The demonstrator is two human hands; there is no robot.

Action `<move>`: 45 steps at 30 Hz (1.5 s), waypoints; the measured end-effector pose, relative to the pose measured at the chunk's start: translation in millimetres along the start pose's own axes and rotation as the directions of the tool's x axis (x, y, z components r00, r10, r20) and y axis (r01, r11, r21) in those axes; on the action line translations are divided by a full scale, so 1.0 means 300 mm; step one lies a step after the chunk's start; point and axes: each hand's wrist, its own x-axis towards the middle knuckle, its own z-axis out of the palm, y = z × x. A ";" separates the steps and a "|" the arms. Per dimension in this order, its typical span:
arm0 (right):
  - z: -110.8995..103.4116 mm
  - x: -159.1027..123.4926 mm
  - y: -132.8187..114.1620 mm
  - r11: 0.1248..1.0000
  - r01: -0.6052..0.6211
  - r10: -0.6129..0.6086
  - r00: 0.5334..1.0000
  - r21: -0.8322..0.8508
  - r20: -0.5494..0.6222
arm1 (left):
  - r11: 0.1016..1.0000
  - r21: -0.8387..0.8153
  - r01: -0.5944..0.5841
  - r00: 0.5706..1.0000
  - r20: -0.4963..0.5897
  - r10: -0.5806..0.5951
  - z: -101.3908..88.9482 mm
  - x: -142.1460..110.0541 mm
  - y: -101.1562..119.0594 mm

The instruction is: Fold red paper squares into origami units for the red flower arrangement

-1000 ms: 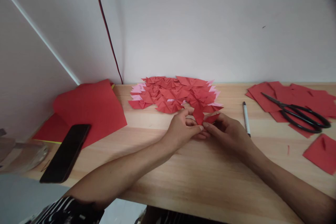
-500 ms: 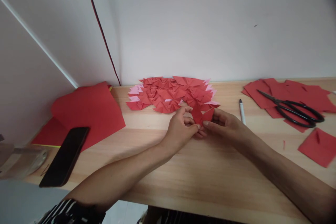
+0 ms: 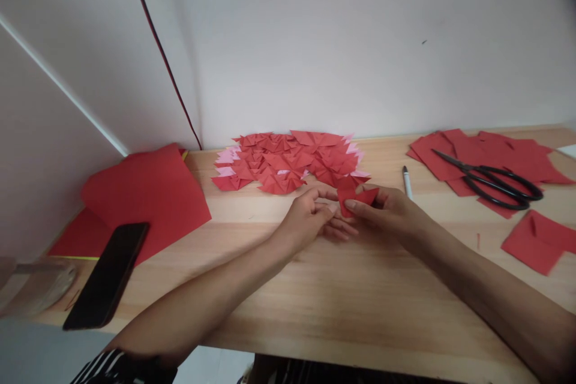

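My left hand (image 3: 310, 216) and my right hand (image 3: 389, 211) meet over the middle of the wooden table (image 3: 315, 288). Between their fingertips they pinch a small folded red paper piece (image 3: 355, 198), held just above the tabletop. Directly behind the hands lies a pile of folded red and pink paper pieces (image 3: 288, 159) against the white wall. Part of the held piece is hidden by my fingers.
A white pen (image 3: 407, 183) lies right of my right hand. Black scissors (image 3: 492, 179) rest on red paper squares (image 3: 477, 153) at the far right, with one loose red square (image 3: 535, 243). Large red sheets (image 3: 144, 192) and a black phone (image 3: 108, 273) lie left.
The folded red piece stood up as two flaps between my fingers; now it is pressed flatter and lower. My head has turned slightly, shifting the scene left and up.
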 end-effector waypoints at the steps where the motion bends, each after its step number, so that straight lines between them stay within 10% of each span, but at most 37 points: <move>1: -0.002 0.001 0.000 1.000 -0.004 0.004 1.000 -0.004 -0.001 | 0.999 -0.012 0.040 0.999 0.006 -0.040 -0.001 0.000 0.005; 9: 0.001 -0.005 -0.003 0.993 0.062 -0.059 0.998 -0.095 0.035 | 0.972 0.173 0.158 0.987 -0.019 -0.157 0.012 -0.008 0.013; 26: -0.002 -0.027 -0.033 0.959 0.151 -0.142 0.988 -0.238 0.054 | 0.915 0.363 -0.177 0.977 -0.044 0.207 0.002 -0.027 -0.025; 29: -0.003 -0.051 -0.048 0.855 0.333 -0.362 0.932 -0.398 0.001 | 0.672 0.621 -0.402 0.868 0.026 0.496 -0.013 -0.040 -0.016; 35: -0.005 -0.085 -0.037 0.597 0.691 -0.738 0.672 -0.408 0.059 | -0.006 0.761 -0.648 0.453 0.392 0.800 -0.042 -0.041 0.000; 40: 0.010 -0.094 -0.042 0.579 0.771 -0.787 0.613 -0.267 0.063 | -0.146 0.711 -0.688 0.328 0.484 0.811 -0.053 -0.040 0.000; 45: 0.015 -0.095 -0.044 0.610 0.772 -0.777 0.627 -0.176 0.059 | -0.177 0.702 -0.690 0.296 0.497 0.815 -0.057 -0.039 -0.004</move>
